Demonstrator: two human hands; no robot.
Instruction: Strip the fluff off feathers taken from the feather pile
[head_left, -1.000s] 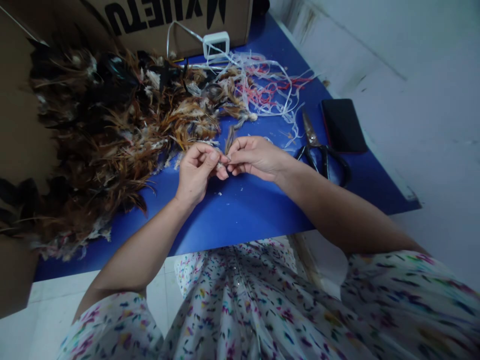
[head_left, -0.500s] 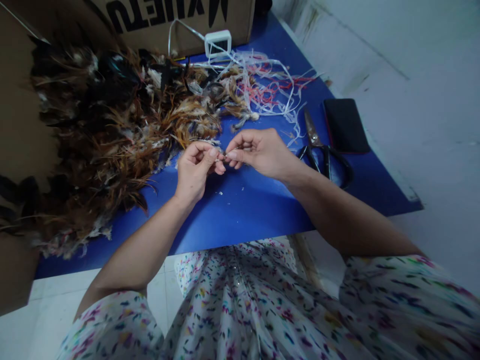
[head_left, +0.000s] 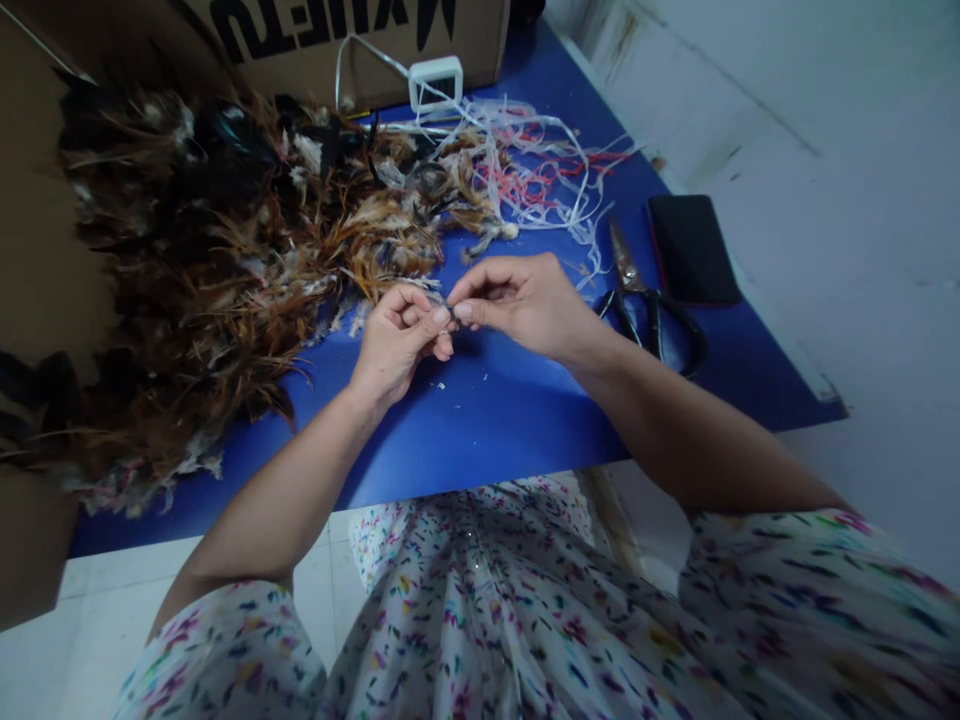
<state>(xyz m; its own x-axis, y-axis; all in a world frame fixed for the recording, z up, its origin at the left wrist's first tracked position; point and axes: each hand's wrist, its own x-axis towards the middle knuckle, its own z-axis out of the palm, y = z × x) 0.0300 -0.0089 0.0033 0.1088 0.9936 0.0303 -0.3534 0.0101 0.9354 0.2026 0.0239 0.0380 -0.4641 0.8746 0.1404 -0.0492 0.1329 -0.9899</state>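
Note:
Over the blue table [head_left: 480,420], my left hand [head_left: 397,340] and my right hand [head_left: 525,300] meet fingertip to fingertip. Each pinches with thumb and forefinger at a tiny dark and pale thing, mostly hidden by the fingers and too small to name. A large heap of brown and black feathers [head_left: 270,260] lies just beyond and to the left of my left hand. Beyond my right hand is a tangle of white and red plastic strips [head_left: 532,170]. Black-handled scissors [head_left: 634,285] lie beside my right forearm, blades pointing away.
A dark phone-like slab [head_left: 691,250] rests right of the scissors near the wall. At the back stand a cardboard box [head_left: 337,75] with black lettering and a small white device [head_left: 436,84] before it. More cardboard [head_left: 37,230] edges the left side.
Both hands stay over the same spot. My left thumb has shifted slightly right, closer to my right fingertips, and the fingers have changed their pinch a little.

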